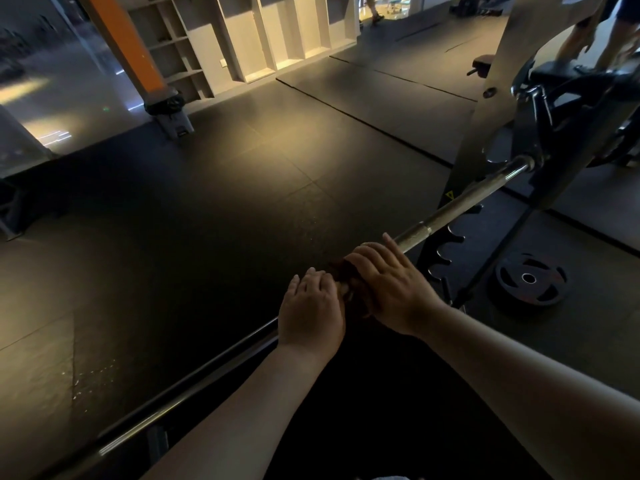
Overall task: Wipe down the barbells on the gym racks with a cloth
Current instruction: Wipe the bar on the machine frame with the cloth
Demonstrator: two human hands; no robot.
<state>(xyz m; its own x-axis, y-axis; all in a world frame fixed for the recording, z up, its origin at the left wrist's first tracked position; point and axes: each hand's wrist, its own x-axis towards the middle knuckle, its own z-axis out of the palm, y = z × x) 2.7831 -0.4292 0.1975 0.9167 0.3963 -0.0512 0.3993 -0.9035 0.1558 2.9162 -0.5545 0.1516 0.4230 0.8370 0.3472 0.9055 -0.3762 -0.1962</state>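
Two hands meet mid-barbell: right hand grips dark cloth wrapped round it, left hand curls over barbell, touching cloth. Barbell end in rack. Black rubber floor; plate flat beside rack. Shelves far off, contents unclear.

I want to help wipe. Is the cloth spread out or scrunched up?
Scrunched up: the cloth is bunched around the barbell under the right hand.

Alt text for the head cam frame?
Two hands side by side on a racked barbell: the right hand holds a dark cloth on the bar, the left hand grips the bar beside it. A weight plate lies on the floor nearby.
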